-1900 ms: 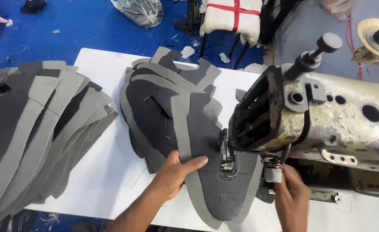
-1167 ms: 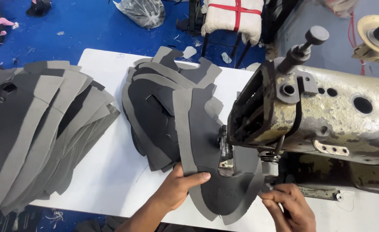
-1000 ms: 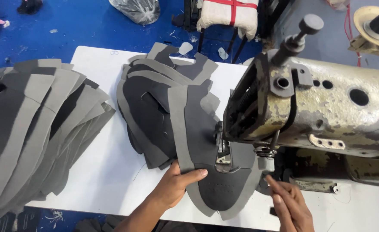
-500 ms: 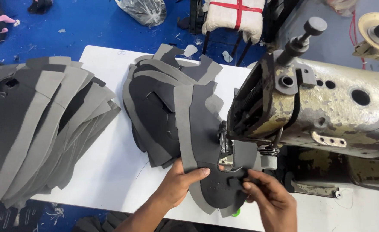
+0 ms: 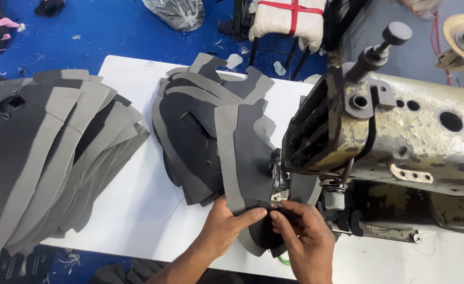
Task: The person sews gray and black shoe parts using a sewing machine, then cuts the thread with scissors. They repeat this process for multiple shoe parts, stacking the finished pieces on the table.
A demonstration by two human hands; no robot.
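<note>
Low in the centre of the frame, our left hand [image 5: 225, 227] and right hand [image 5: 305, 237] both pinch the grey shoe-upper piece [image 5: 247, 163], fingers closed on its lower edge, under the sewing machine [image 5: 389, 131] head on the white table [image 5: 137, 194].

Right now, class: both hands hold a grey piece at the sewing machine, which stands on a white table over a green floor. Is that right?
Not quite: the floor is blue, as the head view shows. The left hand and right hand do hold the grey piece at the sewing machine on the white table.
</note>
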